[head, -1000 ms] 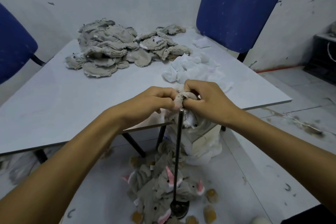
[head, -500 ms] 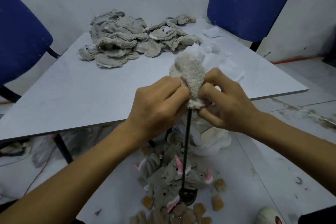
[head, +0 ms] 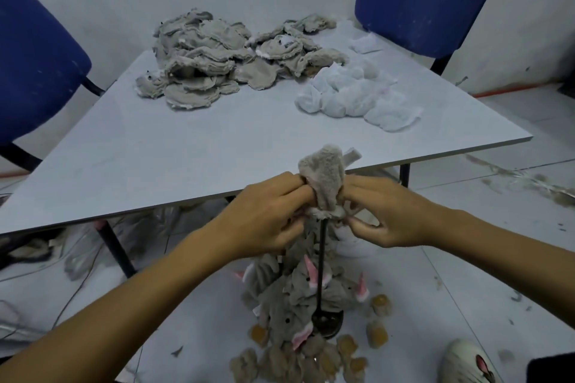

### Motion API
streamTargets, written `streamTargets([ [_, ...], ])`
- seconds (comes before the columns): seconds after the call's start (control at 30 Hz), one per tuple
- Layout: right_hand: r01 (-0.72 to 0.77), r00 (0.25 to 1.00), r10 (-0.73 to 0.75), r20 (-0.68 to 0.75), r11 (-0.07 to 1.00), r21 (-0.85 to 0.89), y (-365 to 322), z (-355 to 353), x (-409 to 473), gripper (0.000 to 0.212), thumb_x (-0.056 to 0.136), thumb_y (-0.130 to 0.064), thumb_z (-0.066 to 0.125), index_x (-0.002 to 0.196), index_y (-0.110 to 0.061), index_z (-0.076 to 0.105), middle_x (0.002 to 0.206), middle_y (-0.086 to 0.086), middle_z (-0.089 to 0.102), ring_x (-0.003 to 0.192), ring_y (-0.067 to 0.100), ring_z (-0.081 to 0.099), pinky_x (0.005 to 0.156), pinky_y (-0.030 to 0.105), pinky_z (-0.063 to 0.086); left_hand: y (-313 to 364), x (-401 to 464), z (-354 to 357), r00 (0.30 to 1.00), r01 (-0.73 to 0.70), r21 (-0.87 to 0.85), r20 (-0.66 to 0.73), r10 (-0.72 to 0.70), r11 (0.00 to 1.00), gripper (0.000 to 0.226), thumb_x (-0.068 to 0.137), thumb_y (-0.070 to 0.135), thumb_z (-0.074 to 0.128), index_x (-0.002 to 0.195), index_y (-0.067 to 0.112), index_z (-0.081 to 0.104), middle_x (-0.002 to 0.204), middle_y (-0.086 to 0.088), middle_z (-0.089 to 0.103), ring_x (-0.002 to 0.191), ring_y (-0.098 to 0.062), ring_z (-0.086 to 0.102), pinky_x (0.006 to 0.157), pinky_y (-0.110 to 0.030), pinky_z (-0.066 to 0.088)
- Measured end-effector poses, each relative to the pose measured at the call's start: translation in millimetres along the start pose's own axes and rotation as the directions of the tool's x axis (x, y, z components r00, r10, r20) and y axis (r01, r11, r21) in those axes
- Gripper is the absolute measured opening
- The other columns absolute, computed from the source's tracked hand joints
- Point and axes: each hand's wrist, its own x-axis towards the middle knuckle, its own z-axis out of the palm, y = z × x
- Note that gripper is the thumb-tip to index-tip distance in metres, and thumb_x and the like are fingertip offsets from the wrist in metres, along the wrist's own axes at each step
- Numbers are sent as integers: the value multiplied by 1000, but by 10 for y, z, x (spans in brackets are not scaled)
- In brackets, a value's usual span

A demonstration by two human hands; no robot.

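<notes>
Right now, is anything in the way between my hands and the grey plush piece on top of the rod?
Nothing visible. The left hand and the right hand both grip the grey plush piece at its lower edge, one on each side, where it sits over the top of the black rod.

Your grey fleecy plush skin, a bunched wad a second ago, now stands fluffy side out over the tip of the thin black metal rod; your left hand and right hand have slid down to pinch its ragged hem, and a small grey tab pokes out at its top
</notes>
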Motion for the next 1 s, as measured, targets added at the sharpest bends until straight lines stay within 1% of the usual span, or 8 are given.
streamTargets([
  [0.2,-94,992,98,-82,994,51,-39,-373,230,20,81,-5,74,100,-7,66,96,10,64,85,23,61,71,44,52,-94,239,-360,997,60,-212,-39,-70,975,12,83,23,53,88,12,51,84,5,48,73,-16,46,61,-39,47],
  [0.3,-92,992,103,-76,986,140,-55,-561,291,27,82,-12,74,94,-30,57,96,-4,58,92,0,51,76,25,45,-82,360,-441,988,80,-386,-93,-125,919,12,83,24,58,84,19,47,83,13,49,73,-8,49,66,-23,45],
  [0.4,-63,983,91,-160,983,174,-61,-751,363,32,80,-18,75,91,-35,51,92,-21,53,88,-4,51,77,11,40,-75,493,-509,971,120,-496,-120,-205,860,19,81,34,59,85,18,50,85,8,54,76,-10,53,68,-19,44],
  [0.57,-178,939,289,-185,870,460,20,-878,533,17,84,-11,75,84,-22,61,79,-19,62,78,2,61,71,20,53,-157,692,-605,940,190,-762,-40,-338,618,26,76,34,68,88,16,53,85,3,56,77,-13,55,66,-29,48],
  [0.67,-224,892,383,-240,836,501,29,-801,654,19,80,-9,74,73,-19,60,68,-11,61,68,4,58,66,29,50,-210,759,-549,913,204,-822,-36,-407,532,27,74,31,73,84,15,53,80,1,57,73,-14,55,61,-26,46],
  [0.77,-266,816,477,-326,810,522,41,-683,750,19,75,-15,70,64,-20,55,62,-7,56,62,10,52,60,36,44,-229,810,-431,866,195,-814,-118,-485,547,19,79,20,73,77,17,54,73,-5,54,67,-17,51,58,-26,43],
  [0.9,-290,701,578,-419,767,573,28,-545,843,18,74,-21,69,63,-14,56,60,-4,55,61,9,49,57,35,43,-234,820,-345,806,223,-810,-160,-570,543,17,83,22,66,71,30,56,65,7,51,63,-14,48,55,-26,40],
  [1.0,-341,656,624,-425,747,570,51,-480,906,12,68,-27,61,61,-21,54,57,-10,52,57,4,44,55,29,38,-220,803,-322,811,217,-800,-172,-559,560,14,80,28,66,74,21,56,67,4,51,65,-14,48,58,-27,40],
])
